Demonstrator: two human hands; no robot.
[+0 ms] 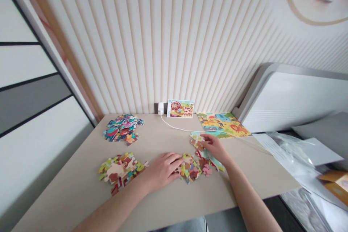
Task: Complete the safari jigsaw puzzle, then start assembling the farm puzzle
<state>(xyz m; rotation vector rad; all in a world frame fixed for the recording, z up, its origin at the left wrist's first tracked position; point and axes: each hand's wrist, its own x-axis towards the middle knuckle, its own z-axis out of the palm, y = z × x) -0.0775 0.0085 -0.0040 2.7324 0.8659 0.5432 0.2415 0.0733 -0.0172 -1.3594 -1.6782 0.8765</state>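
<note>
My left hand (165, 169) lies palm down on the table, its fingers stretched out to the edge of a small heap of puzzle pieces (190, 169). My right hand (216, 148) is farther back and to the right, with thumb and forefinger closed on a green and brown puzzle piece (197, 142). More pieces, red and pale blue, lie partly under the right hand, and a pink puzzle piece (207, 170) sits at the heap's right side. Left of my left forearm is another pile of puzzle pieces (119, 170) with cow patterns.
A dark blue, multicoloured puzzle pile (123, 128) lies at the back left. A farm picture card (181, 109) leans on the wall beside a white charger (161, 108). Its cable (179, 129) crosses the table over a completed animal puzzle (223, 125). Plastic wrapping (292, 150) lies to the right.
</note>
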